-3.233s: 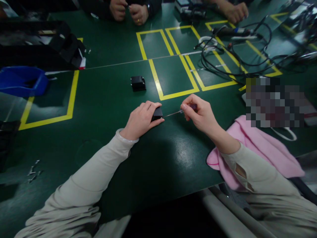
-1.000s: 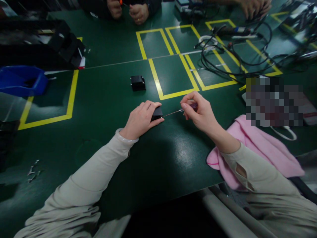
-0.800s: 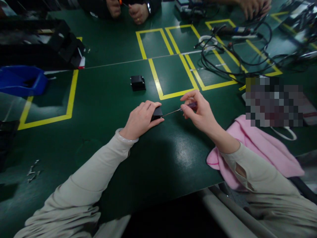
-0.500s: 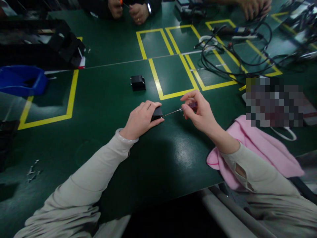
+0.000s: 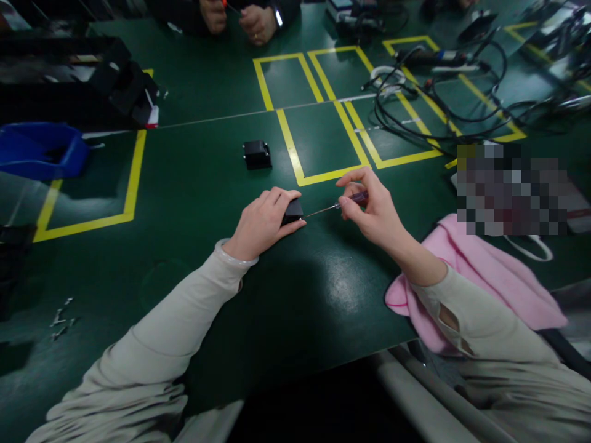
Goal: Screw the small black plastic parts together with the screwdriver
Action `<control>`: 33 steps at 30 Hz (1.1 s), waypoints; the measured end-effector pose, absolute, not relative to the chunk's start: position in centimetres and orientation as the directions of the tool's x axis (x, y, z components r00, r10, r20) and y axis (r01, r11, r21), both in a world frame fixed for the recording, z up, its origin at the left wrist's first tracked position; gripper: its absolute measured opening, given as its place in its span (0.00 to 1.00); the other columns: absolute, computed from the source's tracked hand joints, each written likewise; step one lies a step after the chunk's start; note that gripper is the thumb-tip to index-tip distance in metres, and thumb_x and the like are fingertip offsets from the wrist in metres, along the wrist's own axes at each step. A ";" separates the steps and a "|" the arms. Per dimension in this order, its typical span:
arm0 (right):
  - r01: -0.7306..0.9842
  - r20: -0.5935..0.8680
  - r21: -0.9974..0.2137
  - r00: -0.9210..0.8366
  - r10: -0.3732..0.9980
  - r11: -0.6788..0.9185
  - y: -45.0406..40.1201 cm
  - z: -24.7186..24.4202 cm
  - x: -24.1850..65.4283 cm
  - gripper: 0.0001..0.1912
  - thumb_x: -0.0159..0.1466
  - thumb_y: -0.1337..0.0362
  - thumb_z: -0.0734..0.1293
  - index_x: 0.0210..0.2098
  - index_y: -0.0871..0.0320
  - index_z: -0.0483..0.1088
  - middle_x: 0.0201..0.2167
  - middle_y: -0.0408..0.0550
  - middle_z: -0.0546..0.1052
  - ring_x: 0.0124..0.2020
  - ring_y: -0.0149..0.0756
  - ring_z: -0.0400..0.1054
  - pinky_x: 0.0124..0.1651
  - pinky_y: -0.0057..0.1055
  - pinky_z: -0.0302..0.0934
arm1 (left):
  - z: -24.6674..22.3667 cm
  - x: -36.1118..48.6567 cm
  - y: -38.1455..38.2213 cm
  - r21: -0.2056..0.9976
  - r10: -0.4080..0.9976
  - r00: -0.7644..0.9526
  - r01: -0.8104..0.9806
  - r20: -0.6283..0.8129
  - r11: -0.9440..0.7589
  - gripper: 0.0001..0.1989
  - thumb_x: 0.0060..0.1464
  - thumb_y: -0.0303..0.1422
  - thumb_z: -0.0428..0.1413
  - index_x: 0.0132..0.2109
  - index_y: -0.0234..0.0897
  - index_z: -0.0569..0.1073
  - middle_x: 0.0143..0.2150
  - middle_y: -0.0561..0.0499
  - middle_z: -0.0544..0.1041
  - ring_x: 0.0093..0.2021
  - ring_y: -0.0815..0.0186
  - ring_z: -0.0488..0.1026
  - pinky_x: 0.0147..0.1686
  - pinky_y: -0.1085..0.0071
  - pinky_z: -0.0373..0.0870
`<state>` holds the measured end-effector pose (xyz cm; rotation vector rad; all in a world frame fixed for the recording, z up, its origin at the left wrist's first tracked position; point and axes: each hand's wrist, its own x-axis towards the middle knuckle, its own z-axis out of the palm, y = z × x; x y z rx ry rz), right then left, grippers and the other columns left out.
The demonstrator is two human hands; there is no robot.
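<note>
My left hand [image 5: 265,223] is closed around a small black block-like part [image 5: 292,211] and holds it against the green table. Between the fingers and thumb of my right hand [image 5: 369,206] is the handle of a screwdriver [image 5: 325,210], its thin shaft slanting down to the left. The tip meets the right end of the black part, near a small shiny spot, perhaps a screw head. A second black part [image 5: 257,154], with small bright studs on its sides, lies on the table beyond my left hand.
A blue bin [image 5: 44,151] and a black rack [image 5: 69,80] stand at left; small screws [image 5: 61,320] lie nearer. Tangled black cables [image 5: 443,123] cover the far right. A pink cloth [image 5: 489,277] lies beside my right forearm. Across the table are another person's hands [image 5: 256,24].
My hands, the black part and the screwdriver look almost unmoved. At the far right, another person's hand has drawn back from the cables, uncovering a dark object there.
</note>
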<state>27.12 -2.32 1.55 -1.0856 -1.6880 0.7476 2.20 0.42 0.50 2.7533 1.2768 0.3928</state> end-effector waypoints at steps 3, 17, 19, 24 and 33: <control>0.301 0.366 -0.867 -0.153 0.918 0.396 -2.4 1.6 27.1 0.14 0.69 0.50 0.68 0.43 0.53 0.66 0.26 0.37 0.69 0.26 0.30 0.67 0.31 0.31 0.60 | 0.5 2.2 0.4 0.179 0.760 0.621 0.739 0.194 -0.649 0.26 0.67 0.47 0.55 0.64 0.35 0.65 0.55 0.40 0.74 0.52 0.52 0.73 0.49 0.59 0.72; 0.292 0.367 -0.871 -0.145 0.919 0.394 -2.4 1.5 27.1 0.12 0.70 0.51 0.68 0.42 0.52 0.66 0.25 0.37 0.69 0.24 0.29 0.66 0.30 0.31 0.61 | 0.4 2.2 0.4 0.167 0.752 0.625 0.735 0.206 -0.657 0.26 0.67 0.47 0.55 0.63 0.35 0.65 0.55 0.40 0.74 0.52 0.51 0.73 0.49 0.59 0.72; 0.284 0.351 -0.879 -0.160 0.923 0.384 -2.4 1.6 27.0 0.14 0.70 0.50 0.67 0.39 0.53 0.66 0.24 0.36 0.69 0.21 0.28 0.65 0.27 0.30 0.58 | 0.4 2.2 0.4 0.164 0.754 0.624 0.737 0.206 -0.655 0.26 0.67 0.47 0.54 0.63 0.35 0.65 0.55 0.40 0.74 0.52 0.52 0.73 0.49 0.59 0.72; 0.302 0.389 -0.855 -0.161 0.907 0.421 -2.4 1.5 27.1 0.11 0.70 0.53 0.67 0.44 0.53 0.66 0.26 0.37 0.69 0.25 0.30 0.66 0.31 0.31 0.60 | 0.3 2.1 0.4 0.159 0.753 0.626 0.738 0.204 -0.656 0.27 0.67 0.48 0.54 0.64 0.35 0.65 0.55 0.40 0.74 0.52 0.52 0.73 0.49 0.59 0.72; 0.289 0.335 -0.882 -0.172 0.926 0.373 -2.3 1.5 27.1 0.15 0.70 0.49 0.68 0.37 0.53 0.66 0.23 0.36 0.69 0.19 0.27 0.63 0.25 0.30 0.56 | 0.3 2.1 0.5 0.176 0.752 0.626 0.733 0.204 -0.658 0.27 0.67 0.47 0.55 0.64 0.35 0.65 0.55 0.39 0.74 0.52 0.52 0.73 0.48 0.59 0.72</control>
